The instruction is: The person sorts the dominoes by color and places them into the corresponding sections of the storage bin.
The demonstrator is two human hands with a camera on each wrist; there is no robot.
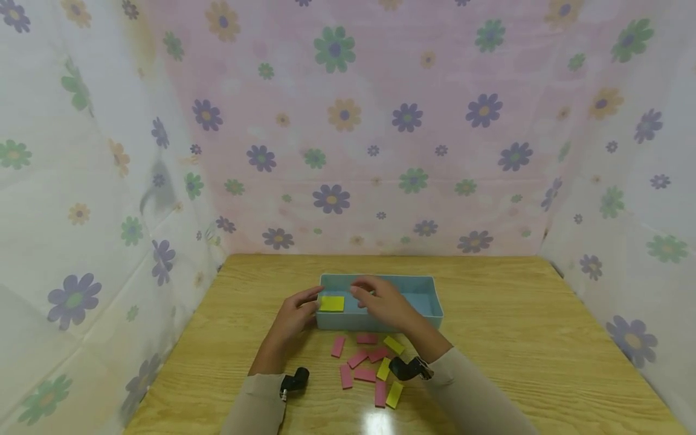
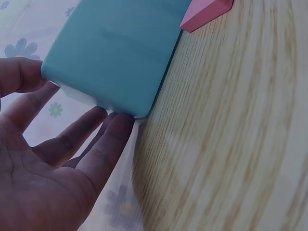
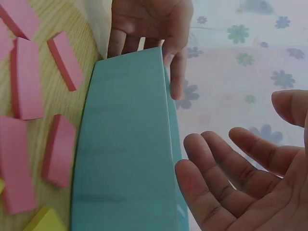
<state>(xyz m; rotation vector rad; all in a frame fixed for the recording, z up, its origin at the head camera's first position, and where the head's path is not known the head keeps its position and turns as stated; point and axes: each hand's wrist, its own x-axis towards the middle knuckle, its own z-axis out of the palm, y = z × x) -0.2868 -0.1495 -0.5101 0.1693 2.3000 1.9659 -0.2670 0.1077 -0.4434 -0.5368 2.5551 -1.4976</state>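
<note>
A light blue rectangular box (image 1: pixel 348 322) stands on the table with its long side toward me. Inside its left end lies a yellow piece (image 1: pixel 332 304), flat side up. My left hand (image 1: pixel 294 315) touches that end of the box, fingers spread and their tips against the end wall in the left wrist view. Over the middle of the box hovers my right hand (image 1: pixel 384 302). The right wrist view shows its fingers (image 3: pixel 224 192) loosely bent, with nothing between them and the thumb. In front of the box lie several pink blocks (image 1: pixel 365 375) and yellow blocks (image 1: pixel 394 345).
The wooden table (image 1: pixel 500 338) extends to both sides of the box. Flowered cloth (image 1: pixel 375 151) hangs behind it and on the left and right. A small black device (image 1: pixel 296 379) is worn at the left wrist, another (image 1: pixel 406 368) at the right.
</note>
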